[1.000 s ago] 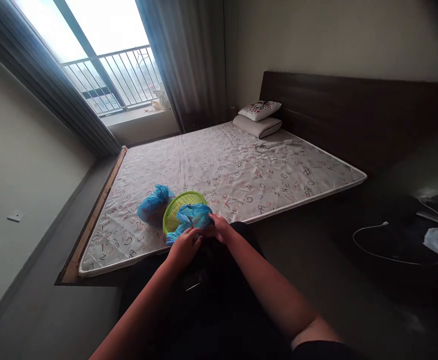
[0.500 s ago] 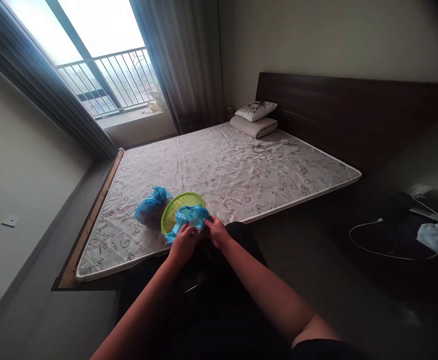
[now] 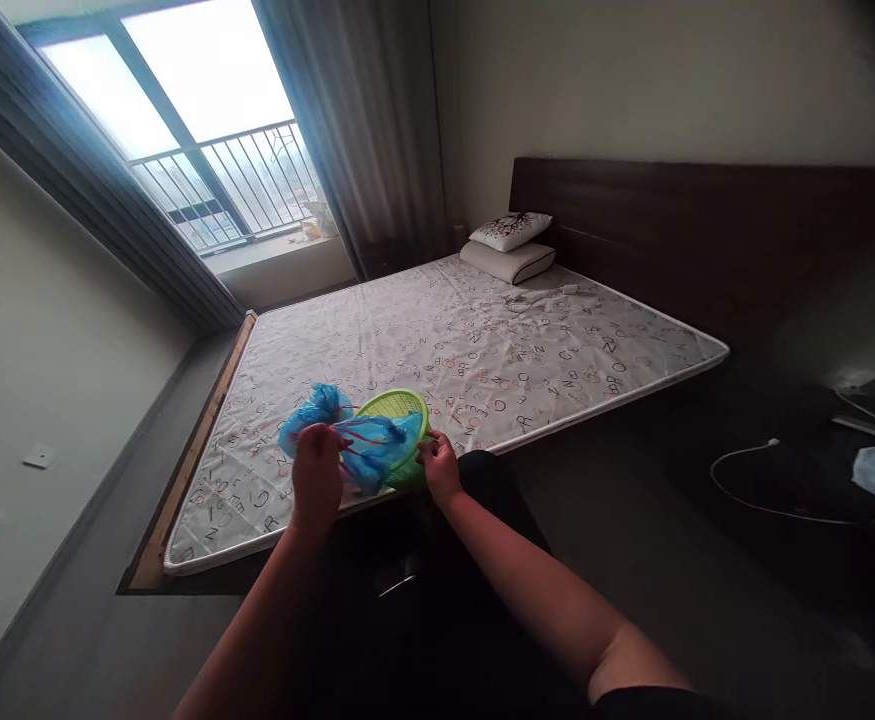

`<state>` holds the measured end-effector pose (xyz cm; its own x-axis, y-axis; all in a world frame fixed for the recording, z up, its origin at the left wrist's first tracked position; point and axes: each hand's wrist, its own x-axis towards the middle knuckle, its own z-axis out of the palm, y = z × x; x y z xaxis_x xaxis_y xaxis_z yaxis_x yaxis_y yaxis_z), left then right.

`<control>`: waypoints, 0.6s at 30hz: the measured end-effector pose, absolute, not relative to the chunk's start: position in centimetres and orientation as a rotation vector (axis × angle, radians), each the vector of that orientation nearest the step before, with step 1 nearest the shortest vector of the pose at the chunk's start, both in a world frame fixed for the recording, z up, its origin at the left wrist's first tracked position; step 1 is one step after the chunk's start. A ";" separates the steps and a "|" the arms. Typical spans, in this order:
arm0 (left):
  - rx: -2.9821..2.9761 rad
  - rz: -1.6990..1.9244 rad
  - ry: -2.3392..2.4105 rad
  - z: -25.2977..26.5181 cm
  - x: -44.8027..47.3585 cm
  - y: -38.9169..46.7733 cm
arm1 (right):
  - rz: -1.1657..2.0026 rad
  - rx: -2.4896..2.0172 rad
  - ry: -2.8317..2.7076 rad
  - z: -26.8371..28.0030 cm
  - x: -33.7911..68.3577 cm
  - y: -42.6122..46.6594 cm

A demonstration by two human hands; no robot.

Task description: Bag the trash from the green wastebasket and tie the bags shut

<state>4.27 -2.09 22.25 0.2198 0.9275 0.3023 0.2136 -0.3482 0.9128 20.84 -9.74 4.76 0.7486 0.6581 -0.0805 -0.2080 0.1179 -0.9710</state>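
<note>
Left hand pinches thin red strands of crumpled translucent blue plastic bag, right hand grips round lime-green mesh basket at near edge of white letter-printed mattress; gathering looks partial, loose bag left across basket.

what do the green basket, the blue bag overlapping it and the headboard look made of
Green basket: probably moulded plastic, smooth-looking; even openwork and a continuous rim suggest it.
Blue bag: thin plastic film, slightly shiny; it crinkles and looks translucent.
Headboard: perhaps wood or wood-look board, dark brown with a dull finish; it's flat and rigid, but too dim to tell which.
</note>
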 end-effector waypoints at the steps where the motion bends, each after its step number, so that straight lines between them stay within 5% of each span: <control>1: 1.716 1.220 1.066 22.7 4.1 -2.0 | 0.573 -1.377 -0.484 4.5 20.8 -9.9; 6: 1.617 1.167 0.960 25.5 4.4 -2.1 | 0.151 -1.613 -0.829 3.0 19.5 -10.0; 18: 1.582 1.179 0.876 28.8 -1.8 -4.4 | 0.217 -1.666 -0.861 0.9 23.7 -10.0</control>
<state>-1.76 -4.37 28.81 0.2804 0.9168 0.2844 0.0075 -0.2983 0.9544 23.73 -9.99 0.85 0.7100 0.6371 0.3002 0.4185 -0.0389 -0.9074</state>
